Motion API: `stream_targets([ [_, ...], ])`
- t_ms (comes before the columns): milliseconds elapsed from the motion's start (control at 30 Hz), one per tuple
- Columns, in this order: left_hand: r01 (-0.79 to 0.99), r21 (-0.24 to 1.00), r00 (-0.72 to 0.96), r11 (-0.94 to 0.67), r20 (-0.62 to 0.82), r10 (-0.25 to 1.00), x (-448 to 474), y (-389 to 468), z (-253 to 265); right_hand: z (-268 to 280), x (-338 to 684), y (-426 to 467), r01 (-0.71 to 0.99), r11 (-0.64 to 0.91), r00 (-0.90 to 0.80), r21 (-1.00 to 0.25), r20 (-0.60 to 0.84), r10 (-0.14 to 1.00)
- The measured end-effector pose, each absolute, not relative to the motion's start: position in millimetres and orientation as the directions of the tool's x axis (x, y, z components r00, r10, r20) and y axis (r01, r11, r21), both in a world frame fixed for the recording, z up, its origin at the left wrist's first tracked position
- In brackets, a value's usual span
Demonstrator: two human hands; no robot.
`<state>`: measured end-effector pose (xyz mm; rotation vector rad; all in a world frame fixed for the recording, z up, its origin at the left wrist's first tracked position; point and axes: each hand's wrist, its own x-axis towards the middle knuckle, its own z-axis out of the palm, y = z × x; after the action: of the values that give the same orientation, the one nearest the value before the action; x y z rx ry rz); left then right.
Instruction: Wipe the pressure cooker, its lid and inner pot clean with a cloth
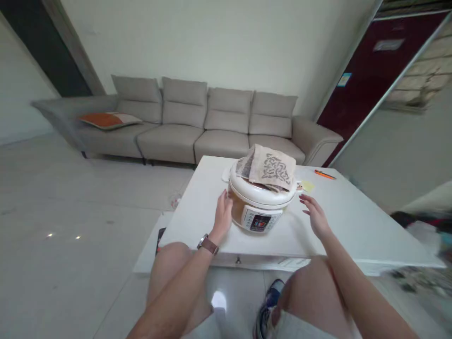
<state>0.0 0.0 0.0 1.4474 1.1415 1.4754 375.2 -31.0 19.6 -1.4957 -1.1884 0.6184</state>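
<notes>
A white and tan electric rice cooker (261, 200) stands upright on the white table (197, 207), its control panel facing me. Over its closed lid lies a folded beige cloth (271, 167) with a grey pattern. My left hand (223, 212) is at the cooker's left side, fingers extended; whether it touches the wall I cannot tell. To the right of the cooker, my right hand (315, 216) hovers apart from it with fingers spread and nothing in them. A watch (208, 245) is on my left wrist.
An orange utility knife (325, 174) and a yellow paper note (308, 186) lie on the table's right part. Beyond the table stands a long grey sofa (226, 113) with an orange and white cushion (109, 120). My knees are against the table's front edge.
</notes>
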Motion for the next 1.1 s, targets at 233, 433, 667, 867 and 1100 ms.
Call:
stream_targets([
  [233, 0.089, 0.916, -0.033, -0.392, 0.396, 0.918, 2.9, -9.2, -4.6, 12.3, 362.5, -38.3, 0.343, 0.148, 0.238, -0.928, 0.238, 0.942],
  [433, 0.034, 0.935, -0.046, -0.353, 0.355, 0.934, 7.9, -15.1, -3.9, 16.9, 350.9, -46.0, 0.412, 0.234, 0.129, -0.881, 0.31, 0.942],
  [667, -0.02, 0.952, -0.055, -0.304, 0.303, 0.951, 11.8, -22.4, -2.1, 14.7, 344.1, -48.1, 0.468, 0.237, 0.081, -0.851, 0.309, 0.948],
  [867, 0.016, 0.911, -0.036, -0.413, 0.413, 0.91, 16.9, -30.7, 0.6, 14.5, 329.7, -43.8, 0.476, 0.249, 0.169, -0.844, 0.365, 0.916],
  [1100, 0.133, 0.879, 0.01, -0.459, 0.462, 0.887, 15.5, -25.9, -13.6, 15.2, 319.7, -40.0, 0.44, 0.228, 0.269, -0.869, 0.37, 0.889],
])
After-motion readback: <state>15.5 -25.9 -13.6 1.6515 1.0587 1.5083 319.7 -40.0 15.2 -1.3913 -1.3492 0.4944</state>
